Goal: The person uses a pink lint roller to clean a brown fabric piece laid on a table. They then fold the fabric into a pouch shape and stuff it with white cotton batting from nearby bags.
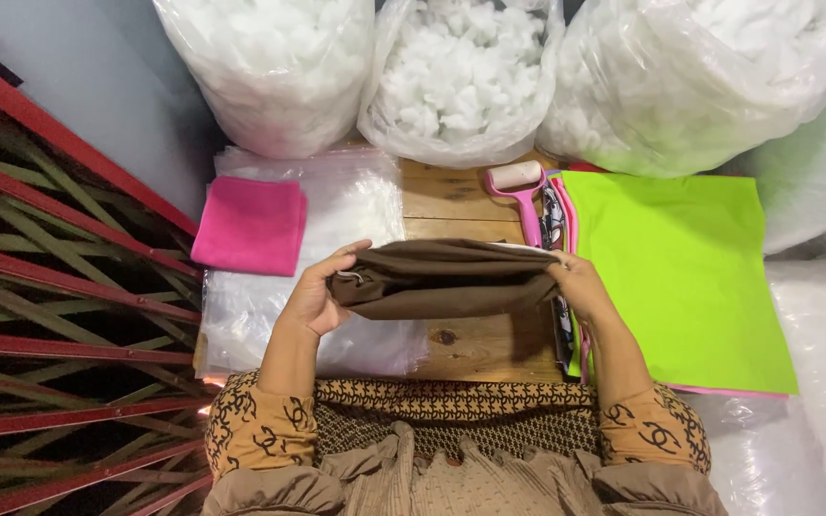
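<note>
— Brown fabric, a folded cover of some kind (444,279), is what we have stretched between our two hands, held just above the wooden table (451,196) and in front of our chest.

— How are we gripping it?

— Our left hand (315,294) is closed on the left end, thumb curled over the top edge and fingers tucked underneath, where a small metal bit like a zip pull shows. Our right hand (580,283) is pinched shut on the right end. Holding both ends keeps the cloth taut and level, so its upper edge stays straight and we can look along it.

— And what lies around us?

— A pink folded cloth (250,225) rests on a stack of clear plastic bags (356,205) to our left, near the left hand but not touching it. To our right sits a stack of fabric sheets with a lime green sheet (681,272) on top and pink edges peeping out below; it lies just beside the right hand, seemingly within easy reach. A pink lint roller (520,191) lies between the two piles, its handle pointing towards us.

— And behind?

— Three big clear sacks of white stuffing (461,76) stand along the far edge of the table. A red metal lattice gate (59,315) runs down our left side.
</note>
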